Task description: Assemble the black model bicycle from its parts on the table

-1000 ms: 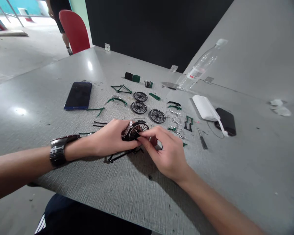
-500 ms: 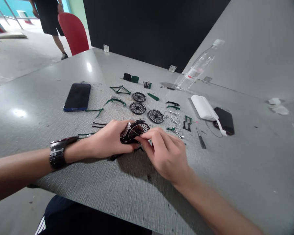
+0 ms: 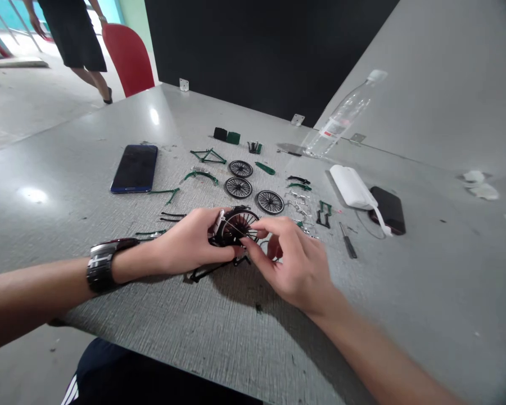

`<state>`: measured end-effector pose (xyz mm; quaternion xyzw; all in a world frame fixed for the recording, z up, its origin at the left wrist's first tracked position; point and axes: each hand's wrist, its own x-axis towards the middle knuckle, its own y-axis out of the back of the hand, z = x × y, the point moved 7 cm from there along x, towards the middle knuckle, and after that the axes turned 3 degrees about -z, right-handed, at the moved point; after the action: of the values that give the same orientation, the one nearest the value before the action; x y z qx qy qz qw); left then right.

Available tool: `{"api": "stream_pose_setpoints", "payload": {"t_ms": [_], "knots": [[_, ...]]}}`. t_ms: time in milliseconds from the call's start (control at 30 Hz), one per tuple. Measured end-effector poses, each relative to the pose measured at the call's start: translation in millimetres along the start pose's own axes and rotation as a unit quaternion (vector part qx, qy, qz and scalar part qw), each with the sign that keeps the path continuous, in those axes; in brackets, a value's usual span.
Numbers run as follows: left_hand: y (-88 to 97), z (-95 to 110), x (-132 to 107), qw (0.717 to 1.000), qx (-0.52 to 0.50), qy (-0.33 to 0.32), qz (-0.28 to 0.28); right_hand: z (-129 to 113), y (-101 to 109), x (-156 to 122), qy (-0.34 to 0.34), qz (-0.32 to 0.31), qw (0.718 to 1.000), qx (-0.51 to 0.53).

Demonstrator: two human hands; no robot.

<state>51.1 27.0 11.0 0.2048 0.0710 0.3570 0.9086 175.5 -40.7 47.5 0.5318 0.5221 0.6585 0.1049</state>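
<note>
My left hand (image 3: pixel 189 243), with a watch on its wrist, is closed round a small black model bicycle assembly (image 3: pixel 234 227) with a spoked wheel, held just above the grey table (image 3: pixel 109 304). My right hand (image 3: pixel 293 261) pinches at the wheel's right edge with thumb and forefinger. A black frame piece (image 3: pixel 213 269) hangs from the assembly onto the table. Beyond the hands lie three loose spoked wheels (image 3: pixel 270 201), green frame parts (image 3: pixel 208 155), small metal bits (image 3: pixel 300 198) and a small screwdriver (image 3: pixel 348 242).
A dark blue phone (image 3: pixel 135 167) lies at the left. A clear bottle (image 3: pixel 342 115) lies at the back right, with a white pouch (image 3: pixel 353 186) and a black case (image 3: pixel 388 208) near it. A red chair (image 3: pixel 129 59) and a walking person (image 3: pixel 73 39) are beyond the table.
My right hand has shifted slightly along the wheel while pinching at it. The left hand keeps its grip. The person in the background has walked leftward.
</note>
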Motion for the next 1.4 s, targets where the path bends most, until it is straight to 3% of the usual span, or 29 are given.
{"api": "stream_pose_setpoints", "payload": {"t_ms": [500, 667, 800, 933, 1167, 1400], "knots": [[4.0, 3.0, -2.4, 0.999, 0.006, 0.0, 0.042, -3.5, 3.7, 2.2, -0.001, 0.008, 1.0, -0.008], [11.4, -3.2, -0.9, 0.994, -0.074, 0.027, 0.074, 35.1, 25.8, 1.1, -0.061, 0.08, 0.993, -0.061], [16.2, -7.2, -0.1, 0.989, -0.105, 0.039, 0.093, 65.5, 18.0, 0.8, -0.069, -0.041, 0.996, -0.034], [18.1, -13.5, -0.5, 0.982, -0.134, 0.05, 0.124, 63.7, -1.2, -1.6, -0.059, -0.114, 0.992, 0.016], [25.7, -17.9, -1.0, 0.953, -0.227, 0.017, 0.201, 29.7, -32.3, -0.1, -0.036, -0.13, 0.991, -0.024], [25.9, -13.1, -0.3, 0.949, -0.241, 0.003, 0.202, 25.6, -49.7, 5.4, -0.033, -0.156, 0.986, -0.055]]}}
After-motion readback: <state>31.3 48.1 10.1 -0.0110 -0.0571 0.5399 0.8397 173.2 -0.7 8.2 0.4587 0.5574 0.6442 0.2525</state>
